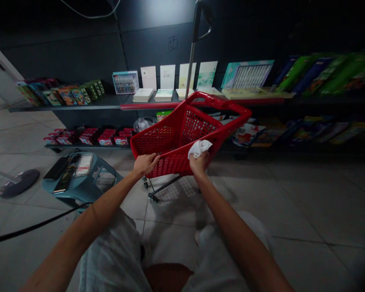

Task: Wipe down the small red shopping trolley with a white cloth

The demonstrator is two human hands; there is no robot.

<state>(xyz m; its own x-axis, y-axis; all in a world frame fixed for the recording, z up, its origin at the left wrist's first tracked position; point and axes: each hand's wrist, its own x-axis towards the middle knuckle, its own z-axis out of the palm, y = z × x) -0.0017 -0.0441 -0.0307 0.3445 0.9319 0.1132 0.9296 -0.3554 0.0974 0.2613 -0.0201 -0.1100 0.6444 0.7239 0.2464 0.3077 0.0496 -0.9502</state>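
A red plastic shopping cart (176, 134) stands on the tiled floor in front of me, its basket tilted up to the right. My left hand (145, 163) grips the near rim of the basket, fingers curled over the edge. My right hand (200, 161) is closed on a crumpled white cloth (199, 148) and presses it against the basket's near right side. My knees in light shorts show at the bottom of the view.
A teal plastic stool (88, 178) with phones on it sits at the left. Dark shelves (79, 106) behind the cart hold boxed goods, cards and books. A fan base (18, 182) and a black cable (33, 227) lie on the floor at left.
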